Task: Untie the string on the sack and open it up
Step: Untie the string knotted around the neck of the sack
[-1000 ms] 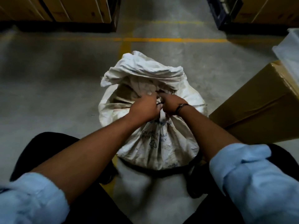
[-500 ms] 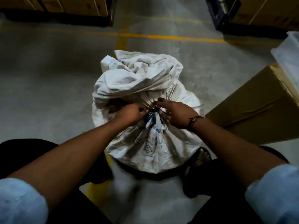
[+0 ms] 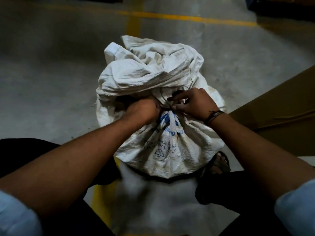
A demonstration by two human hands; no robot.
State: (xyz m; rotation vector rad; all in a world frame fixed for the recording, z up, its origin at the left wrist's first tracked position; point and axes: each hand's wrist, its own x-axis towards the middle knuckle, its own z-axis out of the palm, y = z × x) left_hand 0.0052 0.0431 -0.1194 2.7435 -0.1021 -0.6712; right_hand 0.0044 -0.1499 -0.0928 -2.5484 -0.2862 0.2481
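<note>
Concrete floor; both grips at sack string.

Pale blue sleeves rolled up; dark cord bracelet, right wrist; black trousers; sandal, probably dark.

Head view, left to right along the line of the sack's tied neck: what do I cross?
Concrete floor → left hand gripping the sack at its neck → string round the neck → right hand pinching at the string → wristband → cardboard box.
</note>
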